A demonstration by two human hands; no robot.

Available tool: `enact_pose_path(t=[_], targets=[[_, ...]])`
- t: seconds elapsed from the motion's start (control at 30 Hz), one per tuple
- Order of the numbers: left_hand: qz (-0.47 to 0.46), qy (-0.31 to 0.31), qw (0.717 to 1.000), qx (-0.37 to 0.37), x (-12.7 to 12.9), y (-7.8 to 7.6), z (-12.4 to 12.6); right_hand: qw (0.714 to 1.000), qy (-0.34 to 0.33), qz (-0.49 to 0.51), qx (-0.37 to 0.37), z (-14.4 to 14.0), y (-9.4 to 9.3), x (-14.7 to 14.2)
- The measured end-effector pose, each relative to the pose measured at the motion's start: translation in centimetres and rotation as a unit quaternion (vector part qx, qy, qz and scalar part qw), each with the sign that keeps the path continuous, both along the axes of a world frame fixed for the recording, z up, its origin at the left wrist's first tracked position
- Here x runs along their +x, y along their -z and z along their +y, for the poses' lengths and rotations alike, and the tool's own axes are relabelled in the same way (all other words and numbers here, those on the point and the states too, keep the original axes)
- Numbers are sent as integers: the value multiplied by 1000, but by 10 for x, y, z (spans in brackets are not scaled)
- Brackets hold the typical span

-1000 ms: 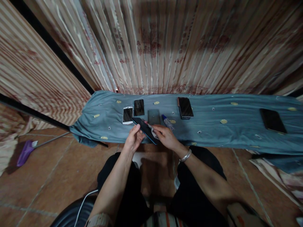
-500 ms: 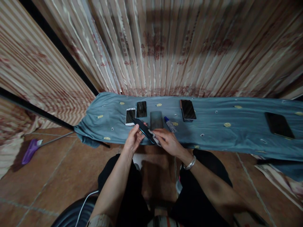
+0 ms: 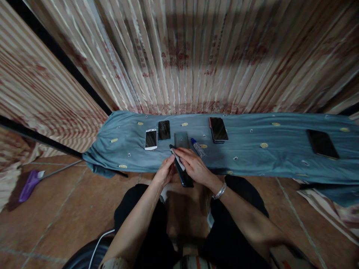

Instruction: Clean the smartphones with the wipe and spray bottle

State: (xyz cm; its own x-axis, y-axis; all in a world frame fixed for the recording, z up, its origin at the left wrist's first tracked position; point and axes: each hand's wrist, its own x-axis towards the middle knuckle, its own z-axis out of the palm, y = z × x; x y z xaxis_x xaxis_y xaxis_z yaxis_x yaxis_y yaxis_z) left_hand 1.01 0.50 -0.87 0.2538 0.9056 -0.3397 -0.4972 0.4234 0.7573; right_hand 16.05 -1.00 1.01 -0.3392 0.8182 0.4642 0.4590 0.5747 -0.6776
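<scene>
Tilted between both hands, above the front edge of the cloth-covered table, is a dark smartphone [image 3: 185, 179]. My left hand [image 3: 166, 171] is closed around its left side. My right hand [image 3: 193, 164] presses a grey cloth [image 3: 179, 160] against the phone, fingers together. Just beyond the hands lies a clear phone case [image 3: 181, 139]. To its right is a clear spray bottle with a blue cap [image 3: 198, 147]. A white phone [image 3: 150, 139] and a black phone [image 3: 164, 130] lie to the left.
A stack of phones [image 3: 218, 129] sits right of centre, and another dark phone [image 3: 322, 144] lies far right on the blue tablecloth [image 3: 252, 160]. A striped curtain [image 3: 179, 56] hangs behind. On the floor at left is a purple broom [image 3: 29, 185].
The phone has turned to a steeper angle, its near end swinging down toward me. My right hand with the cloth has moved toward its far end. The view has shifted slightly.
</scene>
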Motion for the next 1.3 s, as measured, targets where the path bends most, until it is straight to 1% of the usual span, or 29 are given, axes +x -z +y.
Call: enact_pose_path(t=[0.13,0.23,0.37,0.47,0.67,0.8,0.9,1.03,1.17,1.3], targets=[[34,39,999,17,5,2,-5,999,29,-20,2,3,0,4],[54,43,997,25,6,2,-5,999,24,-31,9,3,-1,8],[66,25,997,28,4,0,-2,1000,-10,-17,9,3,-3,10],[67,9,997,33,2,-2,-1,999,-28,15,-10,3,-3,11],[44,-9,998,37,-1,-4,2,996,-23,73,-49,3,-2,11],[31,-36,999,21,0,-2,3,990,-6,97,-98,2,-2,9],[42,-52,998,17,3,-2,2,988,27,85,-126,1,-2,6],[51,-64,997,17,6,-3,-1,991,61,26,-113,-2,-6,3],[42,-73,996,13,6,-5,0,992,71,-16,-100,-3,-9,1],[34,-95,995,-5,6,-7,1,994,68,-21,-86,-4,-6,0]])
